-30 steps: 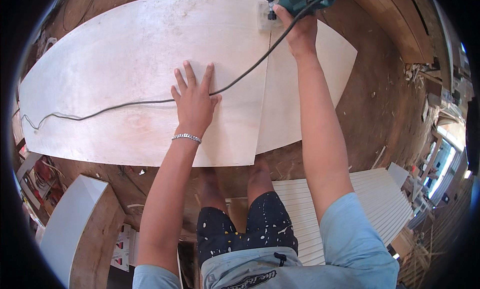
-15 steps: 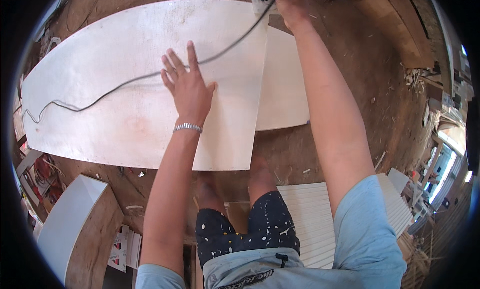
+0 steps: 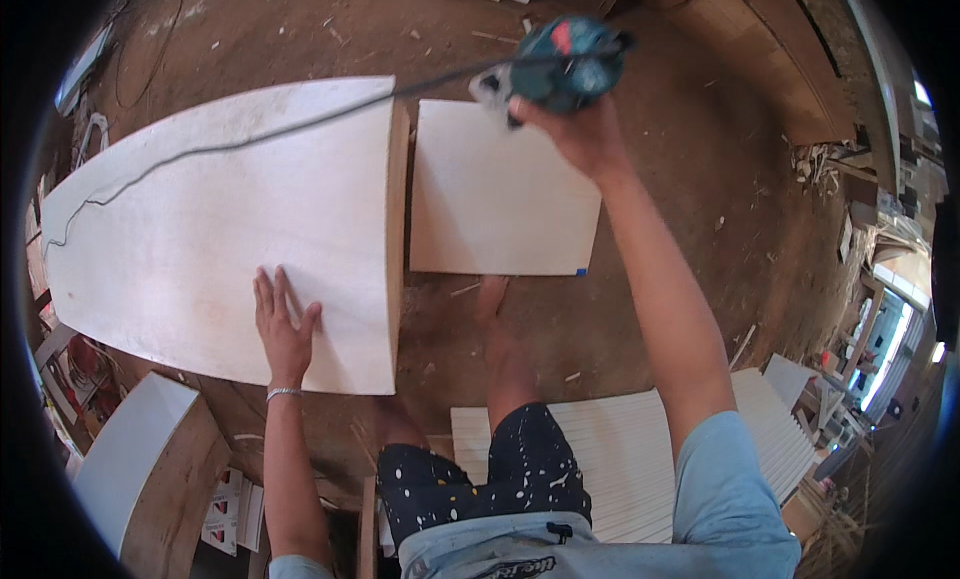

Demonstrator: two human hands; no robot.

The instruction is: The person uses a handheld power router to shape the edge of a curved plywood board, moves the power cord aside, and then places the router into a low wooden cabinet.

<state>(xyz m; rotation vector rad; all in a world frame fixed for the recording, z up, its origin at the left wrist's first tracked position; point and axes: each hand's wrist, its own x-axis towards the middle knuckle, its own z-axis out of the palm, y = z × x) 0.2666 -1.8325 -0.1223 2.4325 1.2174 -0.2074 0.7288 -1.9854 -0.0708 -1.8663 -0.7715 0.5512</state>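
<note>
A large pale board [image 3: 220, 239] with a curved far edge spreads across the left. My left hand [image 3: 285, 329] rests on it near the front right corner, palm down, fingers stretched out. Off the board's right end, my right hand [image 3: 590, 144] grips a teal corded power tool [image 3: 570, 67] with a light base plate. The tool is raised and blurred, so its exact kind is unclear. From it a black cord [image 3: 270, 134] trails leftward over the board. A smaller pale panel [image 3: 505, 199] lies lower, just past the board's end, partly under my right hand.
Ribbed cream sheets [image 3: 600, 459] lie at my right leg. A white-faced curved wooden box [image 3: 150, 469] stands at lower left, beside stacked pieces [image 3: 235, 514]. Large brown wooden panels [image 3: 760, 49] lean at far right. Wood scraps litter the dirt floor [image 3: 690, 249].
My right hand has lifted the power tool off the board's far right corner. My left hand has come nearer to the front edge. The view has shifted, showing more of the smaller panel.
</note>
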